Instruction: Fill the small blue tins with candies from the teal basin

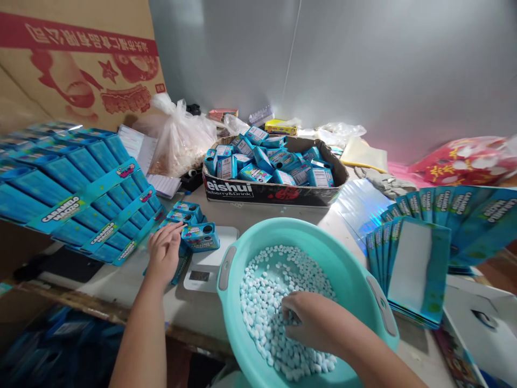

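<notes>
My left hand [165, 252] rests over small blue candy boxes, its fingers stretched out. The fingertips touch the near corner of a blue box [201, 237] that lies on a white digital scale [220, 258]. More blue boxes [183, 212] stand just beyond these fingers, and others are partly hidden under the hand. My right hand [307, 318] is down in a turquoise basin [351, 269], its fingers curled in among small white and pale blue candies [262, 302]. Some candies seem to be in its grasp, though the fingertips are partly hidden.
A black carton [278, 195] full of blue boxes stands behind the basin. At left are stacked display trays [81, 199] of blue boxes. Flat blue cartons [420, 264] fan out at right. A knotted plastic bag [181, 134] and grey gloves [379, 180] lie farther back.
</notes>
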{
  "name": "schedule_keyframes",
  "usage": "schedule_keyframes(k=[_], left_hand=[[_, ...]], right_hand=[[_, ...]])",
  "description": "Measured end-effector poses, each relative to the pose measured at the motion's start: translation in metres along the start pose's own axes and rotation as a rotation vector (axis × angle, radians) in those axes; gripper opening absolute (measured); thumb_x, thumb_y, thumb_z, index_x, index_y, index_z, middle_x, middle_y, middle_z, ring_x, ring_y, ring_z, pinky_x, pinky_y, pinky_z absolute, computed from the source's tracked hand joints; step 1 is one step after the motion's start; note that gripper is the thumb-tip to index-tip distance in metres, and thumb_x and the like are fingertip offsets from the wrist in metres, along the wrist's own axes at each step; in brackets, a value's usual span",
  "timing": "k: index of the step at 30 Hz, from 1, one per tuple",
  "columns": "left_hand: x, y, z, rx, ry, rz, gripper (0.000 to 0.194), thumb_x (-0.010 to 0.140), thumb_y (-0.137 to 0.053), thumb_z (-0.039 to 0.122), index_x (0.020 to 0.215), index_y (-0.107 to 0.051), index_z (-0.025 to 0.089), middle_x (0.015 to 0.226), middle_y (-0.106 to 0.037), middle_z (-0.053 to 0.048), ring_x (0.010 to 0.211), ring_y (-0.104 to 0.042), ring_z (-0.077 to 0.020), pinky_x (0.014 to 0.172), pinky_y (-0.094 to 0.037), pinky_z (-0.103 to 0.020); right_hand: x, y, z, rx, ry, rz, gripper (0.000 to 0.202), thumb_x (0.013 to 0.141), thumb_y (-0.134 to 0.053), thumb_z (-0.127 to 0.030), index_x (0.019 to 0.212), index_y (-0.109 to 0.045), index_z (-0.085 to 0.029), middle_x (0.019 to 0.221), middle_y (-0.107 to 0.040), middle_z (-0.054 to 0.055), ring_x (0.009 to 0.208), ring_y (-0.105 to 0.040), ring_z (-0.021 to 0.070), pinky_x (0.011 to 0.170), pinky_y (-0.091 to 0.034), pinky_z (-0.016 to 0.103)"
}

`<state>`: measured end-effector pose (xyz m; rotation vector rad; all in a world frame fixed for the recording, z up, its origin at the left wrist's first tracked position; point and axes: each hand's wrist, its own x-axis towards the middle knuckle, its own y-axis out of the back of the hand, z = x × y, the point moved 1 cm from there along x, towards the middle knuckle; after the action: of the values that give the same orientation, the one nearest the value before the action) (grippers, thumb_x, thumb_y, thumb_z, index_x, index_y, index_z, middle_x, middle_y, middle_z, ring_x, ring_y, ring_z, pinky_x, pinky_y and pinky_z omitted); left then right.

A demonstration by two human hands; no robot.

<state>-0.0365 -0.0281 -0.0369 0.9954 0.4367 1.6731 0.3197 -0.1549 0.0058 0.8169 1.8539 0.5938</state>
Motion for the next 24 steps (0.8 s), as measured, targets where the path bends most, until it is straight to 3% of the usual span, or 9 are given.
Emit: schedule_keyframes(k=[10,14,18,21,24], left_hand=[[-0.003,-0.002,-0.001,0.031,-0.023,0.024,0.057,0.104,-0.022,0.051,0.113,-0.072,0.024,0.133,-0.066,-0.009,0.135,-0.049,-0.0288,0.122,-0.018,-0.055],[-0.011,0.000,0.027,0.001,-0.118,0.197,0.045,0.101,-0.041,0.049,0.131,-0.060,0.022,0.137,-0.060,-0.014,0.133,-0.051,-0.0289,0.118,-0.034,-0.051],[-0.015,-0.020,0.066,0.151,-0.298,0.224,0.063,0.088,-0.067,0.051,0.141,-0.049,0.021,0.140,-0.054,-0.018,0.136,-0.045,-0.0363,0.115,-0.036,-0.057],[-0.015,-0.038,0.084,0.259,-0.283,0.232,0.057,0.084,-0.072,0.050,0.129,-0.056,0.018,0.129,-0.055,-0.020,0.130,-0.047,-0.0398,0.110,-0.039,-0.061],[-0.021,-0.033,0.092,0.247,-0.255,0.280,0.031,0.086,-0.072,0.039,0.108,-0.062,0.020,0.116,-0.053,-0.016,0.117,-0.053,-0.0364,0.104,-0.044,-0.059]], right_hand=[[0.001,0.001,0.000,-0.015,0.006,-0.002,0.024,0.074,-0.061,-0.031,0.095,-0.070,-0.024,0.100,-0.073,0.006,0.087,-0.063,0.0251,0.062,-0.029,0.030],[0.001,0.000,0.000,-0.021,0.010,0.010,0.026,0.073,-0.062,-0.030,0.097,-0.070,-0.025,0.101,-0.073,0.007,0.089,-0.064,0.0264,0.064,-0.031,0.030],[0.000,0.003,-0.003,-0.025,0.010,0.004,0.028,0.072,-0.062,-0.030,0.099,-0.070,-0.025,0.103,-0.073,0.007,0.090,-0.064,0.0274,0.065,-0.032,0.031],[-0.001,0.003,-0.002,-0.026,0.017,0.015,0.027,0.072,-0.062,-0.030,0.097,-0.071,-0.025,0.103,-0.073,0.007,0.090,-0.064,0.0275,0.066,-0.032,0.031],[-0.001,0.000,-0.001,-0.018,0.022,0.022,0.027,0.071,-0.062,-0.031,0.096,-0.071,-0.025,0.103,-0.074,0.007,0.091,-0.065,0.0278,0.067,-0.034,0.032]])
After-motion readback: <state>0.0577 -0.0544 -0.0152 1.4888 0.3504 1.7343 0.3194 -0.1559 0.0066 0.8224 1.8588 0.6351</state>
